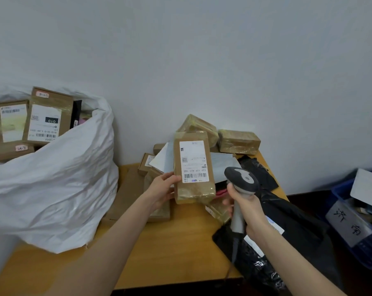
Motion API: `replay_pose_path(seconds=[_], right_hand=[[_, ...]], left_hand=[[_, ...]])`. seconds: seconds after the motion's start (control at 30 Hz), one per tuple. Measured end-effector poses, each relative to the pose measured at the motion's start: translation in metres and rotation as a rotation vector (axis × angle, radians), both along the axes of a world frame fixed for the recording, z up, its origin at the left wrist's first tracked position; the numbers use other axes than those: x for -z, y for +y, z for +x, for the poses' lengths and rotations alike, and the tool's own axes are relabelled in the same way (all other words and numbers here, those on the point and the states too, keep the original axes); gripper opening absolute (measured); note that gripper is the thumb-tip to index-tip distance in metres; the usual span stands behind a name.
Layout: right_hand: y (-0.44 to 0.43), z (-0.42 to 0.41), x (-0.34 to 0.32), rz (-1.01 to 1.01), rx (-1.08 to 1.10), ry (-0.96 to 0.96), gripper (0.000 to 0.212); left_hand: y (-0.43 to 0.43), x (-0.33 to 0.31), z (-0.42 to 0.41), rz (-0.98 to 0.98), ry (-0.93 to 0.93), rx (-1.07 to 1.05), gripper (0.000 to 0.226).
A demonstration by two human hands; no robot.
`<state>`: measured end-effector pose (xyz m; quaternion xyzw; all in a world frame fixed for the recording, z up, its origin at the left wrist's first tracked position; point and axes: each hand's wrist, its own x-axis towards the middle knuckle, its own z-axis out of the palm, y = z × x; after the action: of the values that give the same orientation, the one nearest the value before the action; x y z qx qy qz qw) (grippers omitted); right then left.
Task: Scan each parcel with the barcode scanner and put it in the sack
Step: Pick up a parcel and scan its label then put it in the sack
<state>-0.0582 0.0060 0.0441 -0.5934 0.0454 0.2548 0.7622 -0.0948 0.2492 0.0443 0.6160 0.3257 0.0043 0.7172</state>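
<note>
Both hands are occupied: the left hand [162, 186] is gripping the parcel [193, 163] by its lower left edge, holding it upright in the middle of the frame over the tabletop [176, 242], label facing the camera, while the right hand [245, 207] is clasping the handle of the scanner [241, 181] just right of it. With fingers on one edge only, and glossy tape over the cardboard, the parcel is probably at risk of twisting or slipping down onto the heap [238, 142] behind it. The scanner head is sitting very near the barcode [194, 175], at an angle I cannot read, so the beam may be missing the code or catching glare off the tape; other labels lying in the heap may be getting read instead. Its cable [234, 251] is trailing down over the black bags [292, 227] at lower right and may be snagging there on any swing. The sack [59, 178] at left is looking nearly full, boxes [45, 120] standing at its mouth, so a parcel dropped in carelessly may be sliding back out.
</note>
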Motion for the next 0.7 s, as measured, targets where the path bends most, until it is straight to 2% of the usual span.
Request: replay_pose_path(seconds=[0.2,0.37,0.7], right_hand=[[-0.001,-0.043,-0.009,-0.105,-0.185,-0.068,0.026],[0.002,-0.063,-0.013,-0.217,-0.208,-0.079,0.042],[0.000,-0.069,-0.014,-0.242,-0.207,-0.057,0.039]], left_hand=[[0.003,0.018,-0.002,0.066,-0.085,-0.093,0.048],[0.004,0.031,-0.002,0.133,-0.073,-0.108,0.057],[0.008,0.040,0.000,0.177,-0.046,-0.160,0.065]])
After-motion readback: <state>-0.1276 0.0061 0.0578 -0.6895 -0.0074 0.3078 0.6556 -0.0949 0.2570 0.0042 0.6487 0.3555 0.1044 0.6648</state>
